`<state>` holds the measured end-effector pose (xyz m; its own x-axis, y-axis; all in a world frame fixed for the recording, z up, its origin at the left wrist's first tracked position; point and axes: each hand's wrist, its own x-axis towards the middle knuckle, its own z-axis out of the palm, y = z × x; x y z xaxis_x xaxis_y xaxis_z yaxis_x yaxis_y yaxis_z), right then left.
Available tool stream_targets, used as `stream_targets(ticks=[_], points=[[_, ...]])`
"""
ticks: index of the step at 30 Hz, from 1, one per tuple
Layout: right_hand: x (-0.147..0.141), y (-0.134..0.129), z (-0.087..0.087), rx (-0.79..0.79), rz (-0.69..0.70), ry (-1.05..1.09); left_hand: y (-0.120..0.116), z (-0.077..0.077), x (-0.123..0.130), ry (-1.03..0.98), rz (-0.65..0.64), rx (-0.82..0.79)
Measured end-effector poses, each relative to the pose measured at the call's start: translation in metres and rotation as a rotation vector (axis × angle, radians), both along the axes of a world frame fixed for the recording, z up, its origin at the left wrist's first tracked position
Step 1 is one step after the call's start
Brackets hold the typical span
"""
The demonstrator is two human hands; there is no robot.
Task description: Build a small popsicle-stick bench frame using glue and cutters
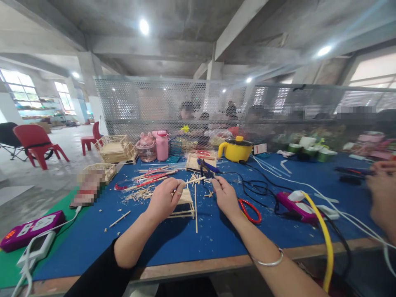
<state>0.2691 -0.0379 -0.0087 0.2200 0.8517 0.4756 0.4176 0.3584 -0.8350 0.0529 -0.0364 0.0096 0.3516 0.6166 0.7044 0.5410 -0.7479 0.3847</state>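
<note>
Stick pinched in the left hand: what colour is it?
The stick is pale tan, shown in the head view.

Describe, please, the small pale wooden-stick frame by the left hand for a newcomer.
On the blue tabletop, find the person's bare left hand. Partly hidden by it is the slatted frame of pale wooden sticks; unlike the larger pale stick frame at back left, it sits close beside the hand.
</note>
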Motion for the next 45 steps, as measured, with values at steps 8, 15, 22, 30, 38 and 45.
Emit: stream_targets(ticks=[8, 15, 22, 30, 38, 45], points=[[-0.026, -0.006, 0.050, -0.357, 0.761, 0.638, -0.005, 0.016, -0.007, -0.029, -0.123, -0.097], [-0.038, 0.007, 0.051, -0.271, 0.969, 0.632, -0.016, 0.031, -0.013, -0.107, -0.180, -0.196], [-0.039, -0.013, 0.046, -0.303, 1.177, 0.410, -0.022, 0.023, 0.002, 0.002, -0.311, -0.253], [-0.045, -0.011, 0.045, -0.081, 0.991, 0.352, -0.029, 0.026, 0.008, -0.141, -0.336, -0.279], [-0.019, 0.003, 0.034, 0.031, 0.485, -0.190, -0.008, 0.022, -0.009, -0.352, 0.029, -0.310], [-0.032, -0.002, 0.023, -0.011, 0.419, -0.654, -0.008, 0.018, -0.004, -0.329, 0.063, -0.320]])
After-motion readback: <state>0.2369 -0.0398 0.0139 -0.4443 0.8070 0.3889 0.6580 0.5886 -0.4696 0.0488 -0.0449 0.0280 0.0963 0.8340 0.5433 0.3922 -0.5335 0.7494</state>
